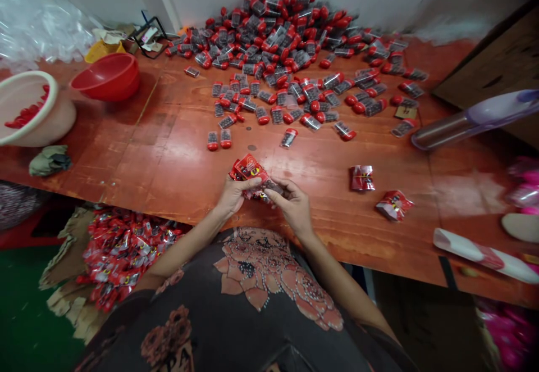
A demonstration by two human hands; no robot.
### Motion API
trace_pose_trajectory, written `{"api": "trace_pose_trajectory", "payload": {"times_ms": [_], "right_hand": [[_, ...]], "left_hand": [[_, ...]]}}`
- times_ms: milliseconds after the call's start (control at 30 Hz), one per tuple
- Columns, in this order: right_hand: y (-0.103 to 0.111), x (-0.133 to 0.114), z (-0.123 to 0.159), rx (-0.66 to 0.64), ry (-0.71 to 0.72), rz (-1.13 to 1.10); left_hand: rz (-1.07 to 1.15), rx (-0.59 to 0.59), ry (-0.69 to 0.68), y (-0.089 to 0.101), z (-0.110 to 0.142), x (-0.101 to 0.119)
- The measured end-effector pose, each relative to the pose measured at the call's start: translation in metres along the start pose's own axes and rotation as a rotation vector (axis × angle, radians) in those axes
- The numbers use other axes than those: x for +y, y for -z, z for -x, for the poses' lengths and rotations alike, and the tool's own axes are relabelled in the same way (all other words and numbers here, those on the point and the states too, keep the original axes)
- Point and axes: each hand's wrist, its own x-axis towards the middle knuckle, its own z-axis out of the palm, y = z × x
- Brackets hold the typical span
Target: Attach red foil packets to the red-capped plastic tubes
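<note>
My left hand (236, 195) is closed around several shiny red printed packets (251, 168), its thumb lying across the top one. At the packets' right end, the thumb and fingers of my right hand (293, 200) are pinched on a clear part with dark contents (272, 186). Whether that part is inside a packet, I cannot tell. Just beyond my hands lies a small clear container with a red cap (289, 137), dark pieces inside it. Two similar containers (219, 140) stand side by side to its left.
A large heap of red-capped containers (269, 40) lies along the wall. Banded packet bundles (362, 178) rest on the right, near a purple-and-metal device (471, 118). At left are a red bowl (107, 77) and a white tub (54, 110). More red packets (122, 254) fill a carton below.
</note>
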Motion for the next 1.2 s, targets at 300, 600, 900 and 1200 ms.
{"api": "trace_pose_trajectory", "payload": {"times_ms": [300, 600, 900, 1200], "right_hand": [[0.0022, 0.0028, 0.004, 0.069, 0.335, 0.328], [-0.0033, 0.0029, -0.0008, 0.028, -0.05, -0.081], [-0.0007, -0.0002, 0.0012, 0.098, 0.315, 0.309], [-0.0048, 0.0037, 0.0012, 0.097, 0.19, 0.167]], "left_hand": [[0.009, 0.036, -0.039, -0.0025, 0.0037, -0.0032], [-0.059, -0.07, -0.006, 0.0018, 0.0022, 0.0044], [-0.132, 0.018, -0.068, 0.0018, 0.0028, 0.0021], [-0.1, 0.048, -0.099, -0.0056, 0.0071, 0.0]]}}
